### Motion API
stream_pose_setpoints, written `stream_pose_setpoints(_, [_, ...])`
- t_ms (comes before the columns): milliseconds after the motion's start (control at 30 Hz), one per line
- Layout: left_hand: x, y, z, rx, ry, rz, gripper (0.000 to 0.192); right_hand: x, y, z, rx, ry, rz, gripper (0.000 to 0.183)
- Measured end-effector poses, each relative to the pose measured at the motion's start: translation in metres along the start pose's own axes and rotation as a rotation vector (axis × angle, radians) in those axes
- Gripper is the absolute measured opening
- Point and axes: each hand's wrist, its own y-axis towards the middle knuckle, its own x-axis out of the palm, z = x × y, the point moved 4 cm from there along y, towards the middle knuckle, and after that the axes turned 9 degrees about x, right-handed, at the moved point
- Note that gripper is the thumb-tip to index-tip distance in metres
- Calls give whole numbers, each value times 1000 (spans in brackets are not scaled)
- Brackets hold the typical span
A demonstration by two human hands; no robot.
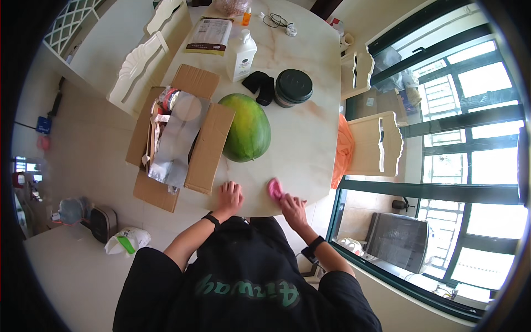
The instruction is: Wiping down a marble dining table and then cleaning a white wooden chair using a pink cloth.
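Note:
At the near edge of a marble-patterned table, my left hand rests with its fingers bent down; its palm is hidden. My right hand holds one end of a small, pink, looped soft item, perhaps cloth, against the tabletop. A green watermelon lies just beyond both hands. Left of it, an open cardboard box touches or nearly touches the melon and reaches past the table's left edge. Inside the box are a grey plastic sheet and several wrapped things, partly covered.
Beyond the melon stand a white pump bottle and a dark lidded container, with black cloth between them. Farther back lie a printed package and a coiled cable. Cream chairs flank the table.

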Motion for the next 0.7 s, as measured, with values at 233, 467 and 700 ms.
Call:
stream_pose_setpoints(233, [-2,-1,-1,30,-15,23,18,-37,23,43,-157,-147,-58,33])
stream_pose_setpoints(467, [1,3,5,-13,-6,19,18,-48,95,137,336,2,99,30])
stream_pose_setpoints(700, [3,2,5,-58,-2,37,21,-20,50,111,4,43,136,22])
